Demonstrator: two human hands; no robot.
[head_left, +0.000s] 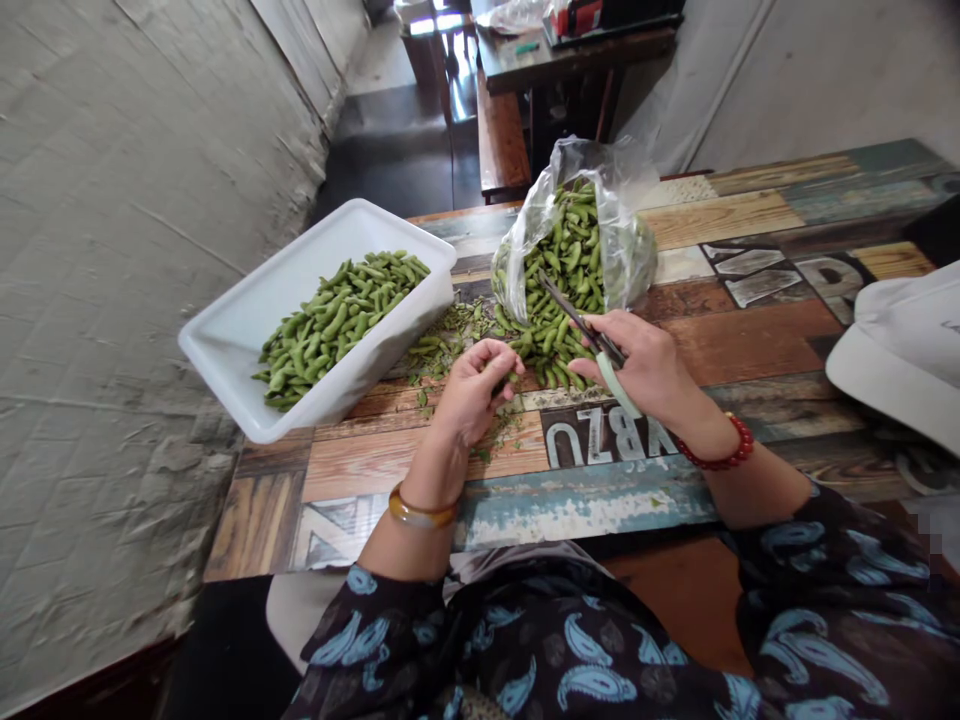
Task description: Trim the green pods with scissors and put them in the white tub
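Observation:
My left hand (pixel 480 390) is closed around green soybean pods, mostly hidden by the fingers, above scattered trimmings (pixel 442 345). In my right hand (pixel 637 360) is a pair of scissors (pixel 577 318) with dark blades and a pale green handle; the blades point away over the loose soybean pods (pixel 555 350). Those pods spill from a clear plastic bag (pixel 517 270), which lies on its side with its mouth toward me. To the left, a white plastic tub (pixel 259 410) holds a heap of soybean pods (pixel 341 315).
The patchwork wood-pattern table (pixel 367 460) carries everything. A white cap (pixel 900 350) lies at its right side. A rough pale wall (pixel 135 250) runs along the left. Beyond the table are a wooden bench (pixel 501 135) and another table (pixel 577 60).

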